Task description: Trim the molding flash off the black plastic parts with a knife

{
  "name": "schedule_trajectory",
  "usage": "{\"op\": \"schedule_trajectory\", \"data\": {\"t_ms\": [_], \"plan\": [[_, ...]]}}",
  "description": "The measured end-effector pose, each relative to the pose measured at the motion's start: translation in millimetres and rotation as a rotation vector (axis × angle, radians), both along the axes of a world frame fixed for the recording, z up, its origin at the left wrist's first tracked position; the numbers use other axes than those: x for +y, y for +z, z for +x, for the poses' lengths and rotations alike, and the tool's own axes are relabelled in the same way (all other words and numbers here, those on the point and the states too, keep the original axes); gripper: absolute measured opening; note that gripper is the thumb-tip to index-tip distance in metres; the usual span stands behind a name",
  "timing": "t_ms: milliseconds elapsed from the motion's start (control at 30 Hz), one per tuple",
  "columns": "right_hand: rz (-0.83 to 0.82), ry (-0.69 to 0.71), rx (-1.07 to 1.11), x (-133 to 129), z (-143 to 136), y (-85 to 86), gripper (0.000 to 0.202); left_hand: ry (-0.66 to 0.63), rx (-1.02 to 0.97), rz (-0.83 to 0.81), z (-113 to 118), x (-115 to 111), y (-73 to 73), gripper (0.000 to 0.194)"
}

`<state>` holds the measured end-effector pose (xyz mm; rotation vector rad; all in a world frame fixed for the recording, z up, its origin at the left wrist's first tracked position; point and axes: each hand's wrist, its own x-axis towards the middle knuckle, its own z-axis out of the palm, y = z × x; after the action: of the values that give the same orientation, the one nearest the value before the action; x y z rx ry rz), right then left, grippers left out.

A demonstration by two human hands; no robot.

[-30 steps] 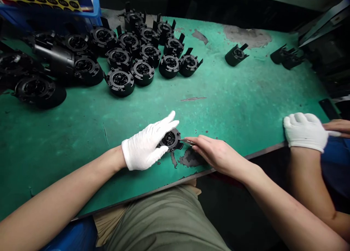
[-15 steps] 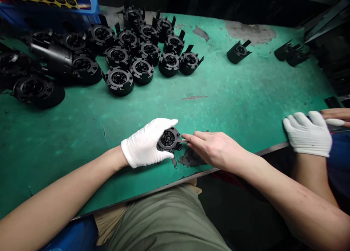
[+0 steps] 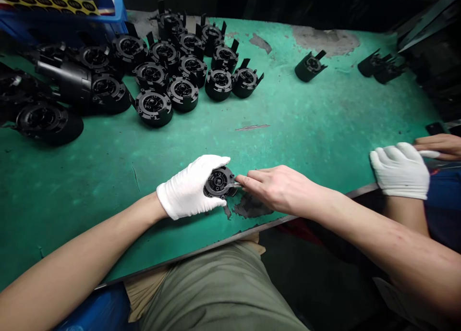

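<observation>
My left hand [image 3: 192, 187], in a white glove, is wrapped round a black round plastic housing [image 3: 218, 181] near the table's front edge. The housing's ringed face is turned up towards me. My bare right hand [image 3: 273, 189] pinches a thin metal tool [image 3: 236, 184], which looks like tweezers or a small blade. Its tip reaches over the right part of the housing's face; whether it touches there I cannot tell. Most of the tool is hidden by my fingers.
Several similar black housings [image 3: 153, 107] stand grouped at the back left, before a blue crate [image 3: 120, 9]. Another housing [image 3: 308, 67] stands at the back right, with more beyond it. A co-worker's gloved hand [image 3: 401, 170] is at the right edge of the green table [image 3: 288, 134].
The whole view has shifted slightly. Both my hands keep their hold on the housing and the tool, with only a slight change in the right hand's pose.
</observation>
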<state>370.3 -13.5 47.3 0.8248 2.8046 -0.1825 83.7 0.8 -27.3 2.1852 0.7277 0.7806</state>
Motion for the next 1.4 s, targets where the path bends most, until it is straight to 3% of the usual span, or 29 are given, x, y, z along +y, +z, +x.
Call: {"op": "schedule_trajectory", "data": {"t_ms": [433, 500, 600, 667, 833, 967, 1167, 1400], "plan": [[0.016, 0.078, 0.06, 10, 2, -2.5, 0.033, 0.004, 0.013, -0.013, 1, 1, -0.8, 0.092], [0.063, 0.017, 0.156, 9, 7, -4.9, 0.032, 0.039, 0.01, 0.027, 2, 0, -1.5, 0.09], [0.095, -0.241, 0.327, -4, 12, -7.5, 0.033, 0.176, -0.008, 0.149, 5, -3, -2.2, 0.09], [0.026, -0.373, 0.406, -23, 10, -9.7, 0.034, 0.252, 0.011, 0.221, 7, -6, -1.9, 0.094], [-0.013, -0.527, 0.443, -77, -16, -21.0, 0.035, 0.208, 0.098, 0.262, 9, -14, -0.2, 0.09], [-0.024, -0.68, 0.405, -93, -35, -27.2, 0.038, 0.22, 0.134, 0.314, 13, -15, 1.7, 0.082], [0.068, -0.767, 0.22, -94, -48, -21.6, 0.043, 0.204, 0.263, 0.214, 23, -13, 10.4, 0.071], [0.134, -0.712, -0.007, -90, -56, -8.5, 0.045, 0.151, 0.341, 0.123, 24, -11, 16.8, 0.058]]}}
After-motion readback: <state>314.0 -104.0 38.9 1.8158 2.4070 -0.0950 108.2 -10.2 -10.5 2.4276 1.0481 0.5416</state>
